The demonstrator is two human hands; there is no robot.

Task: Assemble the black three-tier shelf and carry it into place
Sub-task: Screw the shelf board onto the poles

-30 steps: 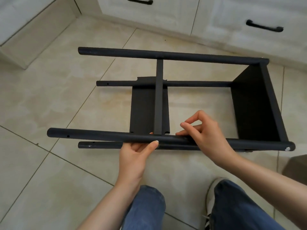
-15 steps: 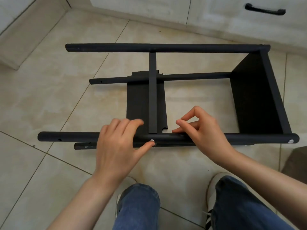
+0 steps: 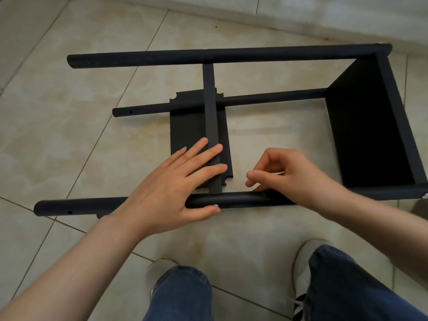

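Head view: left hand point(image 3: 171, 191) flat across panel point(image 3: 187, 128) edge; right hand point(image 3: 294, 179) curled, grip unclear.

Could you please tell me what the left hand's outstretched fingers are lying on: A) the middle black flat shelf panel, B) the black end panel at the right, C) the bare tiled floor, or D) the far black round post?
A: the left hand lies flat, its fingers straight across the middle black flat shelf panel, while its thumb touches the near black round post beside a silver screw head.
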